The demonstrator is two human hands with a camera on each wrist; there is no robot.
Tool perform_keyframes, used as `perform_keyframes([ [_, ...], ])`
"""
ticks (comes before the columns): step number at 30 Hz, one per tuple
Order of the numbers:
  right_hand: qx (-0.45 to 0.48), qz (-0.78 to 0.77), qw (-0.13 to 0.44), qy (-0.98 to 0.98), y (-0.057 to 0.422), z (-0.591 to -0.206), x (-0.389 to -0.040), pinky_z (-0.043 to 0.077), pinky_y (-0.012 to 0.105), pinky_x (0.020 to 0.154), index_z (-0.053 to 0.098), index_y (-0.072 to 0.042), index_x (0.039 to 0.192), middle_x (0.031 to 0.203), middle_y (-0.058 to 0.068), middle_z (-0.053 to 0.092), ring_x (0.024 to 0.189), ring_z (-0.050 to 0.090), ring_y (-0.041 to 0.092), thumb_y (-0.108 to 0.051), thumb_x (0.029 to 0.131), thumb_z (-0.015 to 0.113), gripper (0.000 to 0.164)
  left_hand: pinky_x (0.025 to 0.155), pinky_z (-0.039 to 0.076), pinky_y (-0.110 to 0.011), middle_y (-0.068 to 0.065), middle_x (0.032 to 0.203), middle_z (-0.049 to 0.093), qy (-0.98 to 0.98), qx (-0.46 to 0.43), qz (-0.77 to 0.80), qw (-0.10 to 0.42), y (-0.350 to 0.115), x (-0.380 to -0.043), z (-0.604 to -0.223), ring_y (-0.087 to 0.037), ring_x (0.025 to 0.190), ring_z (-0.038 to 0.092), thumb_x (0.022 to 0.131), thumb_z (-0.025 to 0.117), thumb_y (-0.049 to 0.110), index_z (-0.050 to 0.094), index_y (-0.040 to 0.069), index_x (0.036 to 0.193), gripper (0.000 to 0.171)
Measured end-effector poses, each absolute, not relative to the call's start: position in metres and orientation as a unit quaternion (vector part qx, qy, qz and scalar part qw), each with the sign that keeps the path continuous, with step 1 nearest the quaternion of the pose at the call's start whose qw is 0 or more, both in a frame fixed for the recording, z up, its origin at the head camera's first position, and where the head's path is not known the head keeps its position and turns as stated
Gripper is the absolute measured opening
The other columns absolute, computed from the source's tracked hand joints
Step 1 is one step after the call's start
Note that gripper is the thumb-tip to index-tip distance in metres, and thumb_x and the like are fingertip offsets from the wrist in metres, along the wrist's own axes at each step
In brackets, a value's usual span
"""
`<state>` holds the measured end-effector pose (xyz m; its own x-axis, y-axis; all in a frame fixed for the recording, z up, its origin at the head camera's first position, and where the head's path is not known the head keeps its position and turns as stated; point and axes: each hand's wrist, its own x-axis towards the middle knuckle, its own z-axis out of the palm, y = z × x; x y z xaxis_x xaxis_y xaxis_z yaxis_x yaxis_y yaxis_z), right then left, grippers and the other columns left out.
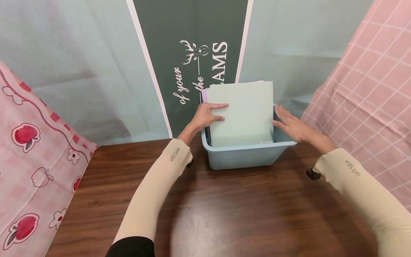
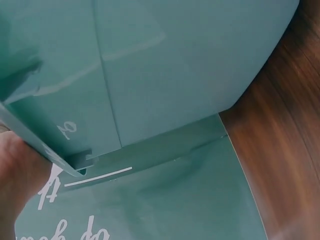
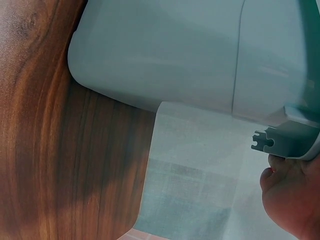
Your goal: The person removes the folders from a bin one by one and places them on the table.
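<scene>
Several thin, flat folders stand upright in a light blue plastic bin (image 1: 247,157). The front one is a pale green folder (image 1: 244,114) with a small white label low on its right side. Behind it, the edge of a lavender folder (image 1: 204,95) shows at the left. My left hand (image 1: 205,116) lies at the folders' left edge, index finger and thumb straight across the green front. Flat-fingered, my right hand (image 1: 290,125) reaches over the bin's right side, fingertips at the folder's right edge. Both wrist views show the bin's outer wall (image 2: 180,70) beside the hands.
The bin stands at the back of a brown wooden table (image 1: 224,210), near a hanging grey-green cloth (image 1: 154,53) with white lettering. A pink checked cloth (image 1: 369,89) hangs on the right, an apple-print cloth (image 1: 29,167) on the left.
</scene>
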<state>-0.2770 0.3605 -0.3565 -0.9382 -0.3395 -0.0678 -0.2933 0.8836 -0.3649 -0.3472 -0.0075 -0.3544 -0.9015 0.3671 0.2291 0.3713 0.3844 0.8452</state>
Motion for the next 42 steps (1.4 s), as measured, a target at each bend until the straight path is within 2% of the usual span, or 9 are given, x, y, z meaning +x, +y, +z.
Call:
perform_keyframes([
  [2, -0.164, -0.178, 0.063, 0.968, 0.360, -0.357, -0.277, -0.004, 0.058, 0.130, -0.009, -0.003, 0.167, 0.175, 0.015, -0.018, 0.162, -0.013, 0.039, -0.049, 0.115, 0.031, 0.080, 0.108, 0.053, -0.033, -0.004, 0.145, 0.067, -0.832, -0.214, -0.511, 0.004, -0.008, -0.346, -0.353, -0.014, 0.139, 0.056, 0.082, 0.090, 0.002, 0.078, 0.024, 0.130, 0.055],
  [9, -0.171, -0.172, 0.058, 0.969, 0.357, -0.357, -0.277, -0.004, 0.057, 0.131, -0.007, 0.000, 0.167, 0.174, 0.017, -0.017, 0.162, -0.013, 0.039, -0.049, 0.115, 0.030, 0.080, 0.107, 0.053, -0.031, -0.002, 0.145, 0.067, -0.822, -0.192, -0.536, 0.002, -0.015, -0.338, -0.347, -0.011, 0.138, 0.056, 0.084, 0.089, 0.002, 0.078, 0.026, 0.130, 0.053],
  [14, -0.171, -0.164, 0.066, 0.969, 0.356, -0.357, -0.279, -0.004, 0.054, 0.131, -0.009, 0.000, 0.166, 0.174, 0.016, -0.019, 0.162, -0.014, 0.038, -0.048, 0.116, 0.029, 0.080, 0.109, 0.051, -0.031, 0.000, 0.143, 0.069, -0.817, -0.195, -0.542, 0.018, -0.021, -0.332, -0.341, -0.010, 0.139, 0.055, 0.084, 0.090, 0.004, 0.078, 0.028, 0.130, 0.053],
  [21, -0.175, -0.168, 0.065, 0.968, 0.357, -0.357, -0.280, -0.005, 0.054, 0.131, -0.009, 0.002, 0.166, 0.174, 0.018, -0.018, 0.161, -0.015, 0.038, -0.045, 0.116, 0.028, 0.078, 0.103, 0.052, -0.030, 0.002, 0.144, 0.068, -0.815, -0.187, -0.548, 0.033, -0.030, -0.325, -0.335, -0.010, 0.142, 0.053, 0.085, 0.089, 0.006, 0.078, 0.031, 0.130, 0.052],
  [32, -0.177, -0.175, 0.062, 0.967, 0.356, -0.361, -0.278, -0.004, 0.055, 0.131, -0.006, 0.001, 0.167, 0.175, 0.019, -0.013, 0.162, -0.012, 0.039, -0.044, 0.116, 0.030, 0.077, 0.099, 0.054, -0.029, 0.001, 0.139, 0.070, -0.806, -0.187, -0.558, 0.070, -0.044, -0.312, -0.323, -0.008, 0.136, 0.058, 0.085, 0.088, 0.005, 0.078, 0.028, 0.129, 0.051],
  [42, -0.172, -0.172, 0.064, 0.968, 0.355, -0.360, -0.282, -0.004, 0.056, 0.131, -0.007, -0.001, 0.167, 0.175, 0.020, -0.012, 0.162, -0.013, 0.037, -0.047, 0.116, 0.029, 0.078, 0.106, 0.054, -0.030, -0.002, 0.140, 0.069, -0.788, -0.189, -0.575, 0.113, -0.055, -0.303, -0.315, -0.009, 0.133, 0.062, 0.086, 0.087, 0.004, 0.077, 0.026, 0.131, 0.051],
])
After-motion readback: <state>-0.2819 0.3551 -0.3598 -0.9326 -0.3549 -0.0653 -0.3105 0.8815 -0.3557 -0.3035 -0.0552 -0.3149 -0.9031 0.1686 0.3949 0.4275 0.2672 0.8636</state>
